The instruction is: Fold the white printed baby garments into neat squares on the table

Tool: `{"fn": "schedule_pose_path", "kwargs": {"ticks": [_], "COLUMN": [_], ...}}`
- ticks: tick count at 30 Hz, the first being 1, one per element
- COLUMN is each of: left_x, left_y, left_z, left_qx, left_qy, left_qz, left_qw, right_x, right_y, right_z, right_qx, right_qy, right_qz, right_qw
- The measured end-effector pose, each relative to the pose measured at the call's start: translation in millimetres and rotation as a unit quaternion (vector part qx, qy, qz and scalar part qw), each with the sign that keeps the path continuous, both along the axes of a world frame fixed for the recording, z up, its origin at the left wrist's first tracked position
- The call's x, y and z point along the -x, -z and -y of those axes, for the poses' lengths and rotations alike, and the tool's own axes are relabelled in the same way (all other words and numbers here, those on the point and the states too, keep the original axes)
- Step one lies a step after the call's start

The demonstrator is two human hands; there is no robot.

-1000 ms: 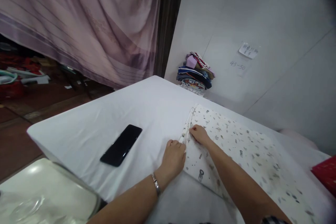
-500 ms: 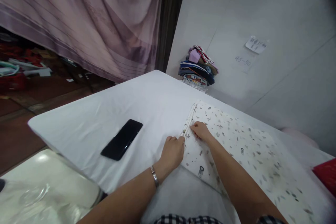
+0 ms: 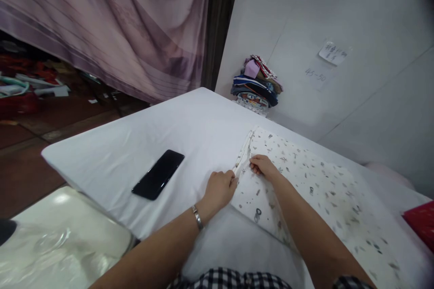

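Observation:
A white cloth with small grey and brown leaf-like prints lies across the right half of the table, its left edge gathered into narrow folds. My left hand has its fingers closed on the near part of that folded edge. A little to the right and farther up, my right hand pinches the cloth just beside the folds, lifting a small ridge of it. A metal bracelet circles my left wrist.
A black phone rests on the white-covered table, left of my hands. Folded clothes are piled by the wall. A red item lies at the right edge. Clear plastic covers a pale surface at lower left.
My right hand has shifted slightly right, drawing the cloth by the folds up a little. My left hand has moved slightly left and stays on the folded edge.

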State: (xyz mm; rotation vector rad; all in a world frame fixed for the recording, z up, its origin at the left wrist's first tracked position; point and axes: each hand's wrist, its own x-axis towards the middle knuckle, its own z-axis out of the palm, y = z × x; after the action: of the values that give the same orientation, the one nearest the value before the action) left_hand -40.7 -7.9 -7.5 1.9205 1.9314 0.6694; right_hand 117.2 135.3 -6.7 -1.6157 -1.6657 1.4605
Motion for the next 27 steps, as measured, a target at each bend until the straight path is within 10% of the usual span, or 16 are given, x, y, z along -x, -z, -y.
{"fn": "schedule_pose_path", "kwargs": {"ticks": [27], "left_x": [-3], "left_y": [-0.7], "left_z": [6], "left_qx": [-0.006], "left_qy": [0.022], "left_qz": [-0.018], "left_qw": [1.000], "right_x": [29], "right_y": [-11.8], "right_z": [-1], "right_qx": [0.041], "right_qy": [-0.026], "right_qz": [0.099], "right_qw": [0.994]}}
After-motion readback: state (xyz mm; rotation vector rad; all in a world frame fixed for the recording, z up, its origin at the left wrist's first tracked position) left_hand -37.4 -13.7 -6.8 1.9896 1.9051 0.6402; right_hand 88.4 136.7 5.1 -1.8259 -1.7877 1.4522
